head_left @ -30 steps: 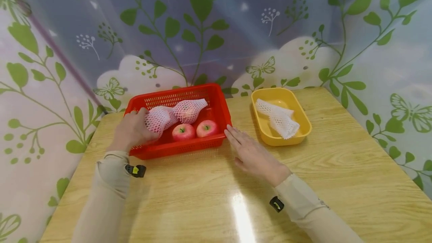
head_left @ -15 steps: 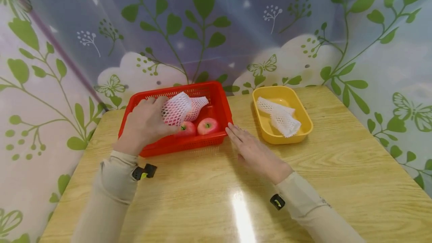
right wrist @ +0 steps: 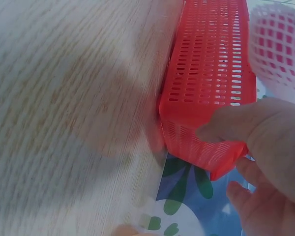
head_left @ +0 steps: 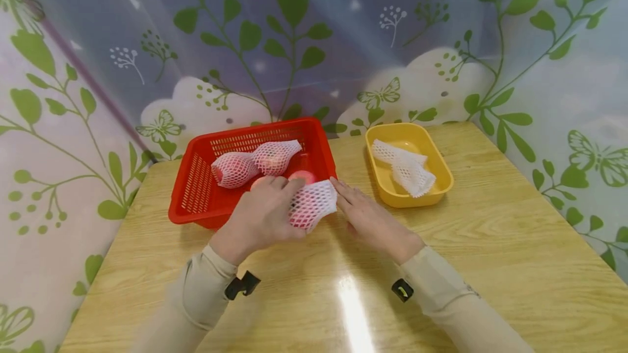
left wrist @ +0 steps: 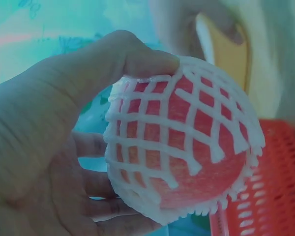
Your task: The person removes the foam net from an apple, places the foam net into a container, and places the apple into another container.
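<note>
My left hand (head_left: 260, 214) grips an apple in a white foam net (head_left: 314, 206) over the front right corner of the red basket (head_left: 193, 189). In the left wrist view, the thumb presses on top of the netted apple (left wrist: 187, 132) and red skin shows at the net's open end. My right hand (head_left: 373, 222) lies with extended fingers at that same corner, its fingertips close to the net's loose end. Inside the basket are two more netted apples, one at the left (head_left: 235, 169) and one behind (head_left: 276, 157). Bare apples (head_left: 302, 175) are partly hidden by my left hand.
A yellow tub (head_left: 407, 201) stands right of the basket, holding white foam nets (head_left: 412, 176). Both containers sit on a wooden table (head_left: 294, 298) near its back edge, against a leaf-printed cloth backdrop (head_left: 314, 59).
My left hand has lifted the netted apple from the basket's left side and carried it right and toward me, over the front rim. My right hand has stayed at the corner.
</note>
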A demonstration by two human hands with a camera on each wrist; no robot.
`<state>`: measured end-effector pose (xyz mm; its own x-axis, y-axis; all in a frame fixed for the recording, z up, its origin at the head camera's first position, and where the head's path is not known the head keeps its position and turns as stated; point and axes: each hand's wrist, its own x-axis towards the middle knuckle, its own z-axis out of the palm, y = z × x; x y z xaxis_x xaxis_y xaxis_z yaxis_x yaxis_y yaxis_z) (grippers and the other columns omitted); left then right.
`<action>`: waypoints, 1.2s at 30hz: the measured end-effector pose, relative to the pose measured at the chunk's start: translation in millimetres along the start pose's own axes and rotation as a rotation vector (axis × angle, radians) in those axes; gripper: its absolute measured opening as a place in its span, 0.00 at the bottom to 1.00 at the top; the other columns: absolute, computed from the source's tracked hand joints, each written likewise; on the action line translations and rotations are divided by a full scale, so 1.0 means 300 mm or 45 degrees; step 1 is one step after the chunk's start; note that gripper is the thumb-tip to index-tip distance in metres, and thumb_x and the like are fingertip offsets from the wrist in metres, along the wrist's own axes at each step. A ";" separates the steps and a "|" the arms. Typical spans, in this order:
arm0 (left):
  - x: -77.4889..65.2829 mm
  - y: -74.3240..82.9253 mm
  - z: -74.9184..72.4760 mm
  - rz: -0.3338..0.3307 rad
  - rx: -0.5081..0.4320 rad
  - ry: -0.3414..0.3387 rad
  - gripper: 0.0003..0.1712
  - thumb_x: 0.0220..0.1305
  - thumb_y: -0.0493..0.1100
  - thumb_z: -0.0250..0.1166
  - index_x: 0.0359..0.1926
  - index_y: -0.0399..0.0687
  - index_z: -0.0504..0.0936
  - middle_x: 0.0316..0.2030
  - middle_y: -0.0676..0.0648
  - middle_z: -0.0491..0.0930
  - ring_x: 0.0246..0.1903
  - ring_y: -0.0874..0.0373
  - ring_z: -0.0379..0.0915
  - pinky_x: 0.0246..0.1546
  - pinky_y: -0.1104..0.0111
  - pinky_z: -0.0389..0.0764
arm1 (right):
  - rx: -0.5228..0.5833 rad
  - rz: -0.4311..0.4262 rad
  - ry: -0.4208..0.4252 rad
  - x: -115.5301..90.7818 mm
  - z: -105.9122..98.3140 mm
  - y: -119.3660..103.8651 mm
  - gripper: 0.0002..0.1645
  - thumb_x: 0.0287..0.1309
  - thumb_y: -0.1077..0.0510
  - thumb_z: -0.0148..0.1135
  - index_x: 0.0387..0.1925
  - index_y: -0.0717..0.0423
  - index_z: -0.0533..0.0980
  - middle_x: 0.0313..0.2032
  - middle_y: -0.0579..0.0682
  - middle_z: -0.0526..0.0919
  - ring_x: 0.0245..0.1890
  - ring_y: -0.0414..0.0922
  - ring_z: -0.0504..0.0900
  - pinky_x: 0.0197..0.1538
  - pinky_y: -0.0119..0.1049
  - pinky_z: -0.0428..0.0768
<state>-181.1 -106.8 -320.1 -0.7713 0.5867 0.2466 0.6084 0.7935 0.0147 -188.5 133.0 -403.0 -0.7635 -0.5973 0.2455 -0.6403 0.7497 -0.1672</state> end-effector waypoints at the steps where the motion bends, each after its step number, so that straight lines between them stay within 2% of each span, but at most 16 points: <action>1: -0.003 0.011 0.008 0.006 0.012 -0.013 0.42 0.45 0.62 0.75 0.58 0.46 0.75 0.41 0.43 0.83 0.41 0.47 0.77 0.40 0.56 0.83 | 0.008 0.006 -0.001 0.000 -0.001 0.000 0.47 0.53 0.73 0.69 0.73 0.66 0.61 0.77 0.61 0.55 0.76 0.58 0.59 0.72 0.56 0.65; 6: -0.018 0.057 0.038 0.016 -0.001 -0.112 0.39 0.44 0.60 0.76 0.55 0.47 0.75 0.43 0.44 0.81 0.40 0.50 0.75 0.34 0.59 0.84 | 0.040 0.020 -0.010 0.002 -0.003 -0.001 0.45 0.58 0.70 0.68 0.74 0.66 0.60 0.77 0.60 0.55 0.76 0.57 0.58 0.72 0.56 0.64; 12: -0.035 0.096 0.073 0.033 -0.017 -0.184 0.39 0.47 0.62 0.76 0.56 0.47 0.75 0.43 0.46 0.81 0.42 0.51 0.75 0.33 0.57 0.86 | 0.098 0.045 -0.068 0.004 -0.001 -0.004 0.52 0.55 0.61 0.74 0.76 0.63 0.57 0.78 0.58 0.54 0.78 0.55 0.54 0.75 0.56 0.60; 16: -0.042 0.120 0.086 0.029 -0.037 -0.257 0.42 0.45 0.62 0.77 0.58 0.49 0.75 0.43 0.47 0.80 0.41 0.53 0.73 0.34 0.60 0.85 | 0.113 0.056 -0.088 0.003 -0.003 -0.004 0.52 0.57 0.60 0.73 0.77 0.63 0.56 0.79 0.58 0.53 0.79 0.55 0.52 0.76 0.55 0.58; 22: -0.049 0.150 0.118 0.035 -0.064 -0.360 0.44 0.44 0.62 0.79 0.59 0.49 0.74 0.49 0.46 0.80 0.47 0.50 0.75 0.39 0.57 0.85 | 0.055 0.044 -0.093 0.002 -0.011 0.000 0.47 0.60 0.70 0.65 0.77 0.62 0.55 0.79 0.58 0.52 0.78 0.54 0.54 0.76 0.54 0.58; 27: -0.054 0.169 0.161 0.056 -0.067 -0.395 0.43 0.45 0.63 0.77 0.59 0.48 0.75 0.51 0.44 0.81 0.50 0.48 0.76 0.47 0.57 0.85 | 0.028 0.050 -0.101 0.002 -0.018 0.005 0.51 0.55 0.80 0.59 0.78 0.61 0.54 0.79 0.57 0.50 0.78 0.54 0.54 0.75 0.54 0.60; 31: -0.060 0.177 0.193 0.069 -0.068 -0.413 0.45 0.45 0.63 0.78 0.60 0.47 0.75 0.48 0.45 0.81 0.48 0.50 0.76 0.49 0.61 0.84 | 0.052 0.068 -0.121 0.001 -0.021 0.006 0.54 0.51 0.82 0.58 0.78 0.59 0.52 0.80 0.55 0.48 0.78 0.54 0.53 0.76 0.55 0.58; 36: -0.071 0.175 0.216 0.028 -0.151 -0.410 0.46 0.43 0.61 0.80 0.62 0.49 0.74 0.50 0.45 0.78 0.47 0.52 0.75 0.44 0.60 0.84 | 0.075 0.080 -0.149 0.002 -0.019 0.006 0.57 0.50 0.82 0.59 0.79 0.57 0.51 0.80 0.54 0.46 0.79 0.54 0.52 0.76 0.55 0.57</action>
<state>-144.8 -67.3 -387.4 -0.7654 0.6397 -0.0704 0.6287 0.7667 0.1303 -189.7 135.7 -397.7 -0.8047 -0.5813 0.1204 -0.5920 0.7707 -0.2357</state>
